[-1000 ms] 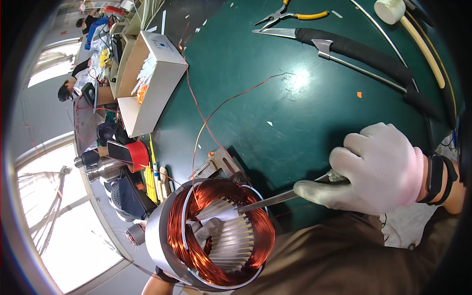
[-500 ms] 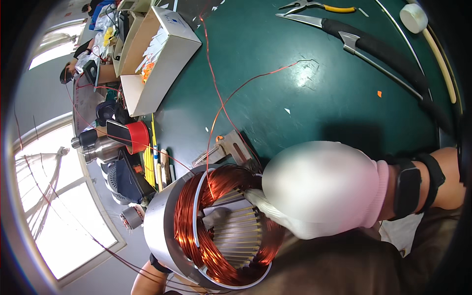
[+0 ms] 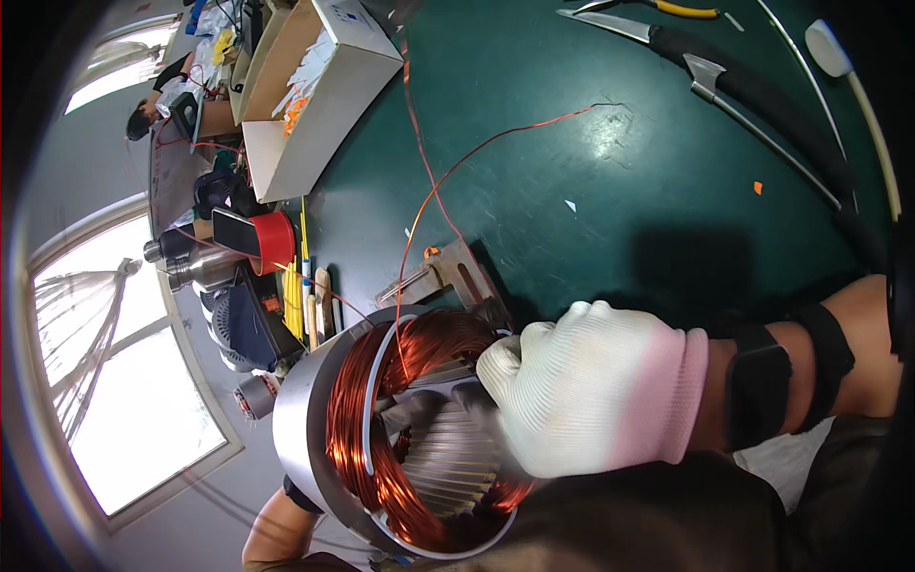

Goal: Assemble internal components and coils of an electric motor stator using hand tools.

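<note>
Fingers curled, my right grip (image 3: 596, 391) is at the copper-wound stator (image 3: 355, 419); I can't tell its hold, nor my left grip's (image 3: 412, 410).

Nothing legible out there, not one word or number! The best candidate sat right at the top: the upper flap of the white-sided cardboard box (image 3: 329, 119) carried a small bluish print (image 3: 353, 13), and it was far too tiny to make out. Over to the left, a greyish panel (image 3: 174, 176) came up so small and blurred that any lettering on it could not be told. Down to the dark-faced phone (image 3: 234, 232) at the red holder (image 3: 274, 240), and its screen gave no readable sign. Across on the right wrist, the black band (image 3: 760, 386) showed just a dark face.
</note>
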A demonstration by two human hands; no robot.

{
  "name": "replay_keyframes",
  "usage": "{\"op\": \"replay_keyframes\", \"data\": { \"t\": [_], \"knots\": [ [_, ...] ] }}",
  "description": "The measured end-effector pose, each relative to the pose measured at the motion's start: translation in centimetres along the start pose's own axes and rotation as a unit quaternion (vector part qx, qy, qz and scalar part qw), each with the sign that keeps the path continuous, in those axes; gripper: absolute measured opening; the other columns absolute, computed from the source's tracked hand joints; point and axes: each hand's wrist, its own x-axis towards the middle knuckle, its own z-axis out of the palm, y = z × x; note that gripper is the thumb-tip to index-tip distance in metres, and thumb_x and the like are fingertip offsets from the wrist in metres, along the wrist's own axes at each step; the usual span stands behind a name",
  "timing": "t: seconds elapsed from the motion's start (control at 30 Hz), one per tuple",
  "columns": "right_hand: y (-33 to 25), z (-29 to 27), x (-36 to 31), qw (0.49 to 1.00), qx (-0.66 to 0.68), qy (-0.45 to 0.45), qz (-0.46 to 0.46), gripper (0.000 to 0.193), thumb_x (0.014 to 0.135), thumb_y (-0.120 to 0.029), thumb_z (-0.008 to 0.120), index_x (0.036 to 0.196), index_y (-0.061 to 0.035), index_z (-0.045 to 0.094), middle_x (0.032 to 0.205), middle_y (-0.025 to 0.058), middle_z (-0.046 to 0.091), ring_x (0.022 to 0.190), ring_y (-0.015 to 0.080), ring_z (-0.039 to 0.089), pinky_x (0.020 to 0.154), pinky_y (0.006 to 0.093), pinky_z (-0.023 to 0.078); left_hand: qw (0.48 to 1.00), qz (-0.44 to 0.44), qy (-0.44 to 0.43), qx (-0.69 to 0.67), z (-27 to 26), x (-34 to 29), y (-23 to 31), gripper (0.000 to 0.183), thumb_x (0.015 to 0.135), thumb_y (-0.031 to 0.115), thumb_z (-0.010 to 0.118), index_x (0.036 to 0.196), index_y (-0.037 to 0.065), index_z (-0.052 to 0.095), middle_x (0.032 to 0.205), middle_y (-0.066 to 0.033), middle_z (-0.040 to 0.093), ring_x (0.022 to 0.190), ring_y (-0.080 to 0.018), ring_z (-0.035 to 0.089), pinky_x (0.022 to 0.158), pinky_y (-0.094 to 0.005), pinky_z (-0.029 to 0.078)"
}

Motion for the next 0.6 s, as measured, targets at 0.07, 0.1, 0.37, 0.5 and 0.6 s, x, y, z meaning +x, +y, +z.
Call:
{"op": "replay_keyframes", "data": {
  "t": [0.07,0.1,0.37,0.5,0.6],
  "knots": [
    [-0.1,0.1,-0.3,0.997,-0.051,0.034,-0.039,0.026,0.089,-0.025,0.063,0.107,-0.0076,0.07,0.092,0.0182,0.073,0.085,0.0361,0.074,0.068,0.0468,0.06,1.0,0.012,0.006,0.003,0.3,-0.4,0.3,0.035,0.087,-0.004,0.065,0.122,-0.001,0.069,0.107,-0.0167,0.075,0.1,-0.0282,0.075,0.089,-0.0355,0.057],
    [0.1,0.0,-0.4,0.997,-0.056,0.04,-0.039,0.026,0.089,-0.025,0.063,0.107,-0.0076,0.07,0.092,0.0182,0.073,0.085,0.0361,0.074,0.068,0.0468,0.06,1.0,0.021,0.008,0.004,0.6,-0.4,0.5,0.035,0.087,-0.004,0.065,0.122,-0.001,0.069,0.107,-0.0166,0.075,0.1,-0.0282,0.075,0.089,-0.0355,0.057],
    [4.1,-0.9,-2.0,0.956,-0.15,0.078,-0.238,0.016,0.087,-0.023,0.068,0.096,-0.0111,0.073,0.078,0.0077,0.063,0.065,0.0244,0.071,0.05,0.0386,0.055,0.996,0.09,0.011,0.009,2.5,2.1,1.7,0.035,0.087,-0.004,0.065,0.122,-0.001,0.069,0.107,-0.0166,0.075,0.099,-0.0284,0.075,0.089,-0.0356,0.057],
    [6.3,-5.9,-9.4,0.955,-0.189,0.144,-0.175,0.014,0.08,-0.019,0.077,0.094,-0.0168,0.074,0.065,0.0028,0.053,0.051,0.0164,0.058,0.038,0.0363,0.039,0.996,0.089,0.017,-0.001,3.8,2.5,0.5,0.035,0.087,-0.004,0.065,0.122,-0.001,0.069,0.106,-0.0165,0.075,0.099,-0.0284,0.075,0.089,-0.0356,0.057],
    [7.0,-7.9,-12.2,0.979,-0.108,0.169,0.039,0.024,0.082,-0.029,0.083,0.074,-0.0105,0.069,0.054,0.0034,0.041,0.044,0.0213,0.05,0.041,0.0378,0.038,0.996,0.079,0.04,-0.014,4.9,1.5,-0.7,0.035,0.087,-0.004,0.065,0.122,-0.001,0.069,0.106,-0.0165,0.075,0.099,-0.0285,0.075,0.089,-0.0356,0.057]
  ]
}}
